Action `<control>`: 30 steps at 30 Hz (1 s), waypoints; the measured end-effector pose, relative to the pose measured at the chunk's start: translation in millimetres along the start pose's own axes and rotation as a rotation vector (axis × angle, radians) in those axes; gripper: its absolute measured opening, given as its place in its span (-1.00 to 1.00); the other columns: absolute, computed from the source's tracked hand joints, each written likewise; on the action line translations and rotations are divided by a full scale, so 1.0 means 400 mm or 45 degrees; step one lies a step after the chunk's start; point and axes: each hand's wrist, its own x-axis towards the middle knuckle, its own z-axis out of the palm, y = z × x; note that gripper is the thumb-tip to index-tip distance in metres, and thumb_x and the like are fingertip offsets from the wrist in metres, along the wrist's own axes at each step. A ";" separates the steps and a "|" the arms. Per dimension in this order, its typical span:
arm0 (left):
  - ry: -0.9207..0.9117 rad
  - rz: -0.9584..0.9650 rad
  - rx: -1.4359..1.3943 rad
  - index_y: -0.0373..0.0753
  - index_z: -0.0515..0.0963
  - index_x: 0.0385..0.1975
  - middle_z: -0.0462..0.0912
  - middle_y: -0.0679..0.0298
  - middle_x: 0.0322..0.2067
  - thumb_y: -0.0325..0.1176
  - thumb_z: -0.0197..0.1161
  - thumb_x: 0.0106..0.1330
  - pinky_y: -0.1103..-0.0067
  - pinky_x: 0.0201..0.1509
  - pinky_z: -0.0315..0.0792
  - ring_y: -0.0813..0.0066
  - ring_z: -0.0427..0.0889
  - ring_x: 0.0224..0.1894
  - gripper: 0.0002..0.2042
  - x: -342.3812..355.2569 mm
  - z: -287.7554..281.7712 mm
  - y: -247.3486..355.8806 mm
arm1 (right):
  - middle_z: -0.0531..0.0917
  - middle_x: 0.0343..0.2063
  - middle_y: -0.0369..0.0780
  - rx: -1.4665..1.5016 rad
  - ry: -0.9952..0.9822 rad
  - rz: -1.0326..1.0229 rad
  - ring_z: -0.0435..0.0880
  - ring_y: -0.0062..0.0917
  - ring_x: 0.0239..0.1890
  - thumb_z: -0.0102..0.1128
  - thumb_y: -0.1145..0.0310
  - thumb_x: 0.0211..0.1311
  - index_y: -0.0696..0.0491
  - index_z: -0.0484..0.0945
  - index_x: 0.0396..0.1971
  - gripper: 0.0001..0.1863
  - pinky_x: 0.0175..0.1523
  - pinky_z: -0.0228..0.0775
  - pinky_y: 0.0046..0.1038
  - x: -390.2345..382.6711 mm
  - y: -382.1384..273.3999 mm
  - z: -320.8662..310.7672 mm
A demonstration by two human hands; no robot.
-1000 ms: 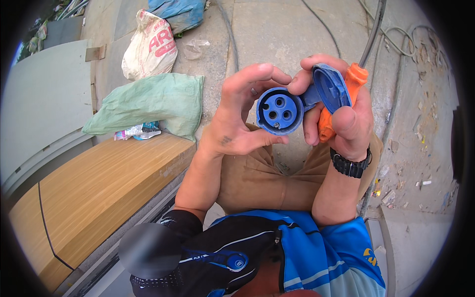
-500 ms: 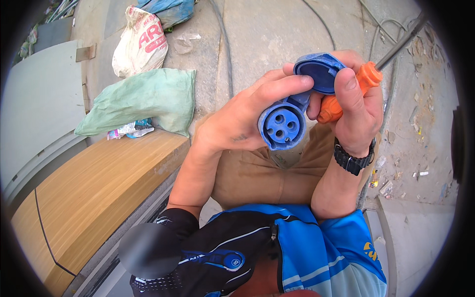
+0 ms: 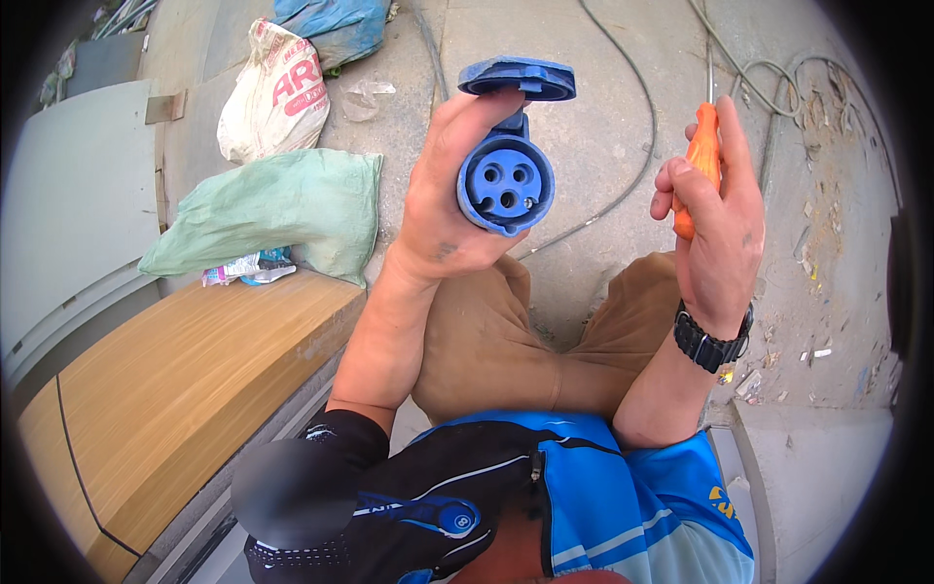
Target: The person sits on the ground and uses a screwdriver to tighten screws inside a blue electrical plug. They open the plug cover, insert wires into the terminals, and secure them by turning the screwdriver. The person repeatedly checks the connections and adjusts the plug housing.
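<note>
Two hands stood well apart, each around its own thing. The left hand (image 3: pixel 438 190) grasped the socket (image 3: pixel 507 173), round and blue, with one finger reaching up under the raised lid (image 3: pixel 520 80); where its thumb lay I could not tell. The socket was held up beyond the trousers (image 3: pixel 506 355), its face of three holes turned to the camera, the lid on its far side.

The right hand (image 3: pixel 725 219) clasped the screwdriver (image 3: pixel 702 161) by its orange handle, thumb laid against it, one finger stretched along its right side. The screwdriver was to the right of the socket, not touching it. Its long axis ran away from the body, so that the shaft (image 3: pixel 709 73) pointed past the socket rather than toward its face. Of the two hands, only the left touched the socket. Between them, lower down, a cable (image 3: pixel 654 122) curved across the ground (image 3: pixel 593 107). A green sack (image 3: pixel 282 200) lay off to the left.
</note>
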 end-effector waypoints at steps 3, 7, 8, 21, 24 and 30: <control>0.106 0.056 0.103 -0.40 0.15 0.34 0.47 -0.09 0.04 -0.72 0.41 -0.07 0.54 -0.20 0.56 0.39 0.68 -0.28 -0.13 0.005 -0.011 -0.009 | 0.51 -0.07 -0.11 -0.716 -0.007 -0.348 0.58 -0.60 -0.36 0.13 0.58 0.26 0.11 0.25 0.39 -0.34 -0.27 0.46 -0.61 -0.004 0.015 -0.012; 0.109 0.101 0.166 -0.38 0.13 0.35 0.47 -0.10 0.06 -0.70 0.42 -0.03 0.56 -0.20 0.55 0.42 0.66 -0.30 -0.14 0.003 -0.033 -0.030 | 0.49 0.10 0.00 -0.416 0.040 -0.238 0.66 -0.49 -0.20 0.13 0.65 0.23 0.12 0.29 0.27 -0.42 -0.21 0.52 -0.59 -0.005 -0.020 -0.049; 0.093 0.081 0.160 -0.38 0.13 0.36 0.47 -0.09 0.06 -0.70 0.43 -0.02 0.55 -0.20 0.56 0.42 0.66 -0.30 -0.13 0.005 -0.034 -0.031 | 0.48 0.16 0.04 -0.354 0.056 -0.217 0.69 -0.44 -0.14 0.13 0.67 0.22 0.12 0.29 0.24 -0.44 -0.19 0.54 -0.58 -0.004 -0.028 -0.061; -0.040 0.108 0.173 -0.31 0.43 0.22 0.58 0.06 0.08 -0.66 0.45 -0.17 0.39 0.09 0.50 0.09 0.57 0.05 -0.23 0.028 -0.019 -0.039 | 0.42 0.01 -0.11 0.986 -0.010 -0.478 0.44 -0.40 0.13 0.39 -0.01 0.21 0.17 0.25 0.28 -0.18 -0.14 0.46 -0.50 -0.024 0.022 -0.178; -0.063 0.119 0.197 -0.30 0.43 0.22 0.58 0.06 0.09 -0.65 0.46 -0.16 0.38 0.09 0.51 0.08 0.57 0.06 -0.24 0.029 -0.012 -0.035 | 0.44 0.07 -0.07 0.827 0.000 -0.422 0.47 -0.38 0.11 0.35 -0.09 0.21 0.15 0.21 0.31 -0.14 -0.19 0.51 -0.46 -0.051 0.022 -0.149; -0.069 0.109 0.174 -0.30 0.44 0.21 0.58 0.06 0.09 -0.62 0.50 -0.17 0.37 0.10 0.51 0.08 0.57 0.07 -0.24 0.028 -0.006 -0.027 | 0.53 0.08 0.05 0.692 -0.280 -0.641 0.60 -0.32 -0.02 0.21 -0.16 0.27 0.13 0.17 0.35 -0.14 -0.24 0.59 -0.36 -0.027 0.032 -0.146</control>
